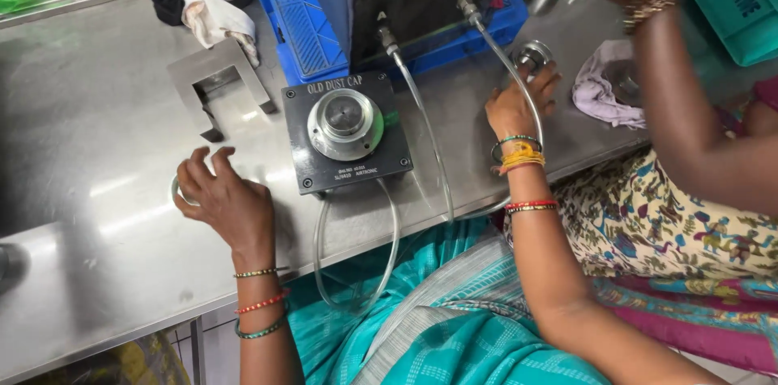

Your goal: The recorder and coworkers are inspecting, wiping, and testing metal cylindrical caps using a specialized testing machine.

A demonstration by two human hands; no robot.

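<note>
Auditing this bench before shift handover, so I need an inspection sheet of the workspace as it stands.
Surface: steel table, bare and reflective at left.
Job's things: black gauge block with round metal fixture; small ring under left hand; metal ring part at right hand.
Clutter: white rag, cloth, metal bracket.
Grippers: left hand curled over the ring; right hand touching the part.
Cables: clear tubes run off the table edge.
Surroundings: co-worker's arm, blue tray.

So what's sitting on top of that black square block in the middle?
On the black square block sits a round silver metal fixture with a raised flat centre. Clear tubes loop out from its front edge. What lies beneath the fixture is covered.
</note>
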